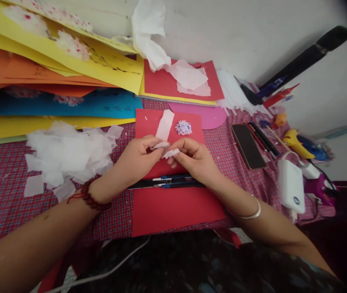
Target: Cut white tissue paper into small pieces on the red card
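My left hand (138,156) and my right hand (193,156) meet over a red card sheet (173,207). Both pinch one small piece of white tissue paper (168,150) between thumb and fingers. A strip of white tissue (165,124) lies on the card just beyond my fingers. Beside the strip sits a small white-and-purple paper flower (183,127). Under my wrists, across the card, lie blue-and-black utility knives (167,182).
A heap of white tissue scraps (66,152) covers the checked tablecloth at the left. Stacked yellow, orange and blue sheets (54,73) fill the back left. A phone (247,145), pens (263,138), a yellow glue gun (295,142) and a white charger (291,187) lie at the right.
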A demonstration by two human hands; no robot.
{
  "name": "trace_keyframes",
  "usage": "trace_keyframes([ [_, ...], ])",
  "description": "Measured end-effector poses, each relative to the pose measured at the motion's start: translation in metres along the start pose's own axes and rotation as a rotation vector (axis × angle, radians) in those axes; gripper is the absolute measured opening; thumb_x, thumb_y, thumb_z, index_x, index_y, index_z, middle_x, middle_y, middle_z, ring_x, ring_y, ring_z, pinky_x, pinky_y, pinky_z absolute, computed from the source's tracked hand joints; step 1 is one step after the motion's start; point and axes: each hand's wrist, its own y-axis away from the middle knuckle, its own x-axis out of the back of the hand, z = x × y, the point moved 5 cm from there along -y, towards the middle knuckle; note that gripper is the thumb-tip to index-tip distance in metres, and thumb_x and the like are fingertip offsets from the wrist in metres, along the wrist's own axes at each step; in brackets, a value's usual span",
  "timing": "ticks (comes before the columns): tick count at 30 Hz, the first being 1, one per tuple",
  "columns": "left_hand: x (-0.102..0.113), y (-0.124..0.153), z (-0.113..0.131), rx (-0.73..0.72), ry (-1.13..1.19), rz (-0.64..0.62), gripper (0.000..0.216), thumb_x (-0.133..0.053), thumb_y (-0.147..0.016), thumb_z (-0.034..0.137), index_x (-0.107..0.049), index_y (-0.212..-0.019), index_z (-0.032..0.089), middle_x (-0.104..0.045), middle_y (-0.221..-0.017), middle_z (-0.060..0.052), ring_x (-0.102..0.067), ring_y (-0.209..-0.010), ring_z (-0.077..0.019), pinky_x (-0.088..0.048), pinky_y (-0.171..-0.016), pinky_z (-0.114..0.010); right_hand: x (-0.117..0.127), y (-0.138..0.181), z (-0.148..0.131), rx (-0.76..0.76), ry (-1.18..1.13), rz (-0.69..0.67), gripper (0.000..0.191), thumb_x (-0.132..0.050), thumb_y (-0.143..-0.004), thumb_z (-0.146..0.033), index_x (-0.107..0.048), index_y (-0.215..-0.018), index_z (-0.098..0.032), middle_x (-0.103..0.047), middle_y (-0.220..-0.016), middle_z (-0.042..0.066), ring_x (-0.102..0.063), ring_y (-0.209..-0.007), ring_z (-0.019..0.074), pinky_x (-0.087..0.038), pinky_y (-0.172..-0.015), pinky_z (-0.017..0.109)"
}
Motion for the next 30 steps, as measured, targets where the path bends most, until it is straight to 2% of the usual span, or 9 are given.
trace_keyframes([
  [3,0.0014,-0.0004,-0.0024,0.040,0.175,0.086,0.017,-0.067,-0.075,0.020,-0.064,-0.091,0.019,-0.069,-0.081,0.001,-0.062,-0.072,-0.0131,-0.048,-0.069,-0.025,0.0017,0.0007,-0.0008,-0.025,0.005,0.027,0.020,-0.064,-0.088,-0.038,-0.058,-0.086,-0.019,-0.063,-0.068,-0.003,-0.056,-0.056,0.0081,-0.047,-0.055,0.022],
  [5,0.0032,-0.0007,-0.0048,0.072,0.283,0.148,0.022,-0.071,-0.070,0.018,-0.059,-0.088,0.019,-0.067,-0.075,0.003,-0.061,-0.066,-0.0119,-0.048,-0.065,-0.024,0.0025,0.0013,-0.0011,-0.049,0.018,0.041,0.020,-0.064,-0.087,-0.038,-0.057,-0.084,-0.019,-0.062,-0.065,-0.004,-0.054,-0.053,0.0073,-0.044,-0.052,0.021],
  [7,0.0031,-0.0012,-0.0056,0.091,0.314,0.147,0.020,-0.072,-0.069,0.018,-0.056,-0.081,0.019,-0.064,-0.069,0.003,-0.059,-0.062,-0.0110,-0.047,-0.063,-0.024,0.0030,0.0017,-0.0006,-0.072,0.041,0.053,0.022,-0.065,-0.087,-0.039,-0.057,-0.084,-0.019,-0.060,-0.063,-0.004,-0.051,-0.050,0.0069,-0.041,-0.049,0.020],
  [11,0.0011,-0.0007,-0.0040,0.083,0.178,0.068,0.013,-0.071,-0.072,0.024,-0.061,-0.072,0.017,-0.061,-0.064,0.002,-0.054,-0.059,-0.0101,-0.042,-0.057,-0.023,0.0030,0.0019,0.0002,-0.068,0.048,0.059,0.028,-0.067,-0.085,-0.045,-0.057,-0.083,-0.020,-0.057,-0.058,-0.006,-0.045,-0.045,0.0064,-0.034,-0.043,0.020],
  [16,-0.0014,0.0016,-0.0057,0.055,0.045,0.007,0.009,-0.069,-0.073,0.025,-0.069,-0.074,0.016,-0.063,-0.063,0.001,-0.050,-0.056,-0.0106,-0.036,-0.053,-0.023,0.0026,0.0019,-0.0013,-0.053,0.052,0.079,0.035,-0.069,-0.083,-0.053,-0.057,-0.082,-0.020,-0.054,-0.055,-0.007,-0.041,-0.043,0.0062,-0.029,-0.042,0.021],
  [24,-0.0061,0.0029,-0.0046,0.042,-0.017,-0.038,0.009,-0.064,-0.075,0.023,-0.068,-0.070,0.017,-0.056,-0.057,0.003,-0.042,-0.052,-0.0101,-0.030,-0.049,-0.023,0.0018,0.0015,-0.0016,-0.068,0.065,0.084,0.034,-0.070,-0.082,-0.052,-0.055,-0.080,-0.021,-0.051,-0.053,-0.007,-0.040,-0.044,0.0073,-0.028,-0.041,0.022],
  [30,-0.0061,0.0051,0.0023,0.013,-0.100,-0.098,0.014,-0.053,-0.073,0.019,-0.064,-0.067,0.017,-0.057,-0.060,0.001,-0.048,-0.057,-0.0126,-0.032,-0.052,-0.025,0.0031,0.0002,0.0021,-0.050,0.103,0.103,0.031,-0.069,-0.083,-0.045,-0.051,-0.076,-0.021,-0.044,-0.054,-0.008,-0.035,-0.045,0.0068,-0.024,-0.042,0.022],
])
